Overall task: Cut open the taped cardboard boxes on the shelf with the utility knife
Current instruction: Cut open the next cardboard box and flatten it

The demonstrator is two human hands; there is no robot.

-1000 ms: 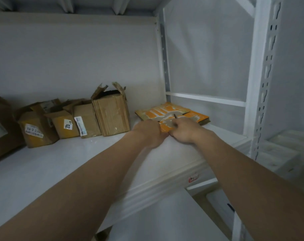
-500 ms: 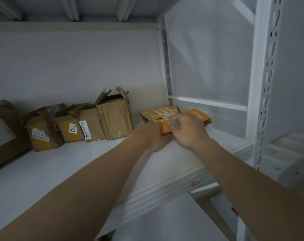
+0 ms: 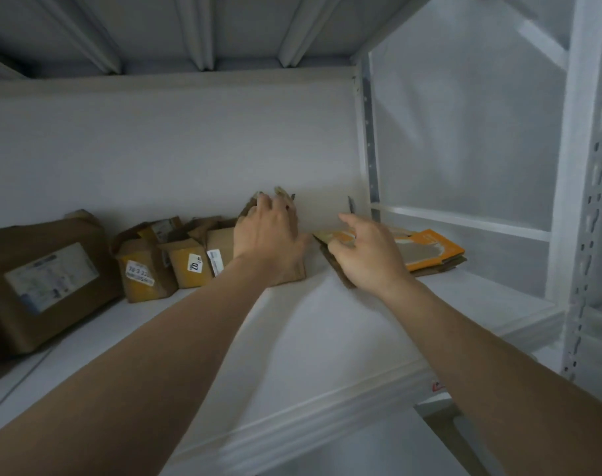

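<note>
A white shelf (image 3: 327, 321) is carrying a large labelled box (image 3: 42, 280) at far left, with small taped boxes (image 3: 148, 269) lining the far wall beside it. The left hand (image 3: 268, 235) is reaching onto an open box (image 3: 292, 273), fingers spread over its top flaps, though I cannot tell whether they are gripping. The right hand (image 3: 368, 255) is clasping the utility knife (image 3: 351, 205), blade up, over flattened orange cardboard (image 3: 430, 249) near the slotted white post (image 3: 574, 201).

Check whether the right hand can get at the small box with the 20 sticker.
Probably not directly. The right hand, holding the utility knife, is over the flattened orange cardboard; the left hand and forearm, at the tall open box, lie between it and the box with the 20 sticker.
</note>
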